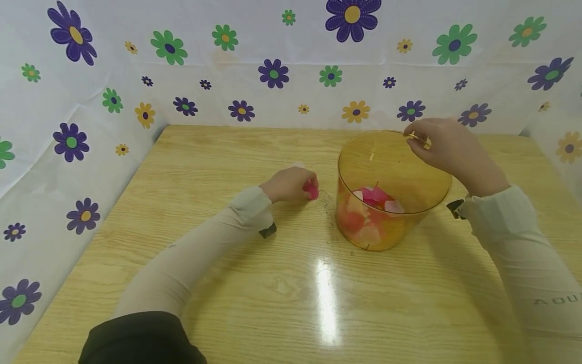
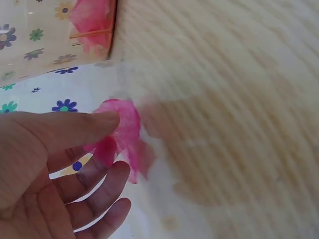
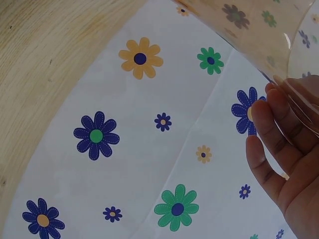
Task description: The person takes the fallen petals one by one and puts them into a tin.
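Observation:
My left hand (image 1: 291,184) is over the table, left of an amber see-through container (image 1: 409,225), and pinches bright pink flower petals (image 2: 125,122) between thumb and forefinger. The left wrist view shows the thumb lying across the petals and the other fingers loosely bent below. Far over on the container's back right side, my right hand (image 1: 447,146) grips its rim, thumb and fingers on either side of the thin wall. The container stands upright and is tipped slightly in view. Pink, red and pale petals (image 1: 375,194) lie at its bottom, along with thin stems.
Small dark specks (image 1: 325,199) are scattered on the wooden table (image 1: 245,313) between the left hand and the container. A white cloth (image 1: 191,76) printed with purple, green and yellow flowers hangs behind and along the sides.

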`<state>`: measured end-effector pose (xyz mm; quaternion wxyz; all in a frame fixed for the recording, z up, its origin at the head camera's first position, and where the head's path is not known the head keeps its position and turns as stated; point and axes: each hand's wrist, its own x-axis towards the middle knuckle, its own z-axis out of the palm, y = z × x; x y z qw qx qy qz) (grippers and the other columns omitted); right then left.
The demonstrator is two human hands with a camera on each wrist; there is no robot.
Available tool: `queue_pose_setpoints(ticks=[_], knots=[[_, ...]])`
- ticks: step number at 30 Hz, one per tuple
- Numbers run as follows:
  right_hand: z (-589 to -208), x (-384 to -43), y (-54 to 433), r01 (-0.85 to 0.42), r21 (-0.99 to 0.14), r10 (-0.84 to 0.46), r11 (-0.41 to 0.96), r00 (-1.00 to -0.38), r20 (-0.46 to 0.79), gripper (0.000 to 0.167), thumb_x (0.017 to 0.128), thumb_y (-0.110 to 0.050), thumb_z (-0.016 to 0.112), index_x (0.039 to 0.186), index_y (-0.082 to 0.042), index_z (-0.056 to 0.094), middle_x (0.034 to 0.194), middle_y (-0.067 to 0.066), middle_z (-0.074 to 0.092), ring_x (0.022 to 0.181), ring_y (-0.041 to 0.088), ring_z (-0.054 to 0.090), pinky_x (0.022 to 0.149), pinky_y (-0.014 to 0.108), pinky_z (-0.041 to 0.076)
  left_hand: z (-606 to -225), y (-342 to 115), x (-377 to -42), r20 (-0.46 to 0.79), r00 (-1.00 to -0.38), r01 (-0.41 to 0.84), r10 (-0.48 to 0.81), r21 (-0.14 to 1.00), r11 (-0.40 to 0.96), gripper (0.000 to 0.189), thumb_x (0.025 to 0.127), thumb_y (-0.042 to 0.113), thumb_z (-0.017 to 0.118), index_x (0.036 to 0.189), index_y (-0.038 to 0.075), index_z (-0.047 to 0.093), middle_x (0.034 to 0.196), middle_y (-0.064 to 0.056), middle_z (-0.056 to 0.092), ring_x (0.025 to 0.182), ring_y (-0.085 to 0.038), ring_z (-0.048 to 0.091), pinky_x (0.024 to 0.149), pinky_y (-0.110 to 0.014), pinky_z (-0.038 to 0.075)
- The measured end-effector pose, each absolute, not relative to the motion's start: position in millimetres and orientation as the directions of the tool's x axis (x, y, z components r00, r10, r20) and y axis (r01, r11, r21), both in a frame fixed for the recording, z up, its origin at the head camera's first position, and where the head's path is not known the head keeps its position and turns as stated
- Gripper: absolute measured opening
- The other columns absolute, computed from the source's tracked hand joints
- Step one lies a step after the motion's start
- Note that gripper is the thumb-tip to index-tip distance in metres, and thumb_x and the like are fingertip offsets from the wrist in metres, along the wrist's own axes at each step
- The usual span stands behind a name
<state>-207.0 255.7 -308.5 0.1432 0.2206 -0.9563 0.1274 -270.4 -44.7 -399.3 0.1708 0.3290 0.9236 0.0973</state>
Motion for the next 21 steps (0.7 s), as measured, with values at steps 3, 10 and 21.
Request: queue_pose_setpoints(ticks=[3, 10, 21], knots=[[-309.0, -207.2, 255.8, -0.458, -0.182, -0.385, 0.87, -0.863, 0.328, 0.015, 0.087, -0.004, 0.06, 0.1, 0.0, 0.066, 0.091, 0.02, 0.069, 0.076, 0.03, 0.063, 0.073, 0.047, 0.053, -391.5, -45.3, -268.4, -0.242, -0.72, 0.586, 0.65, 0.289, 0.757, 0.017, 0.087, 0.018, 0.067, 0.101, 0.011, 0.065, 0.101, -0.004, 0.066, 0.094, -0.018, 0.059, 0.086, -0.033, 0.049], [-309.1, -207.7, 255.6, -0.446, -0.188, -0.376, 0.875, -0.871, 0.316, 0.016, 0.087, -0.004, 0.06, 0.1, 0.0, 0.066, 0.091, 0.02, 0.069, 0.076, 0.03, 0.062, 0.073, 0.048, 0.053, -355.2, -51.1, -256.3, -0.133, -0.736, 0.606, 0.664, 0.308, 0.734, 0.007, 0.088, 0.019, 0.064, 0.088, 0.012, 0.065, 0.089, -0.002, 0.067, 0.081, -0.016, 0.057, 0.074, -0.031, 0.048], [-307.9, -206.3, 254.1, -0.455, -0.174, -0.382, 0.873, -0.862, 0.334, 0.015, 0.086, -0.003, 0.06, 0.099, 0.001, 0.066, 0.091, 0.02, 0.069, 0.077, 0.031, 0.063, 0.072, 0.047, 0.054, -279.5, -45.6, -215.5, 0.183, -0.765, 0.603, 0.617, 0.54, 0.587, 0.011, 0.091, 0.024, 0.062, 0.093, 0.014, 0.063, 0.088, 0.003, 0.066, 0.083, -0.01, 0.058, 0.081, -0.027, 0.047]])
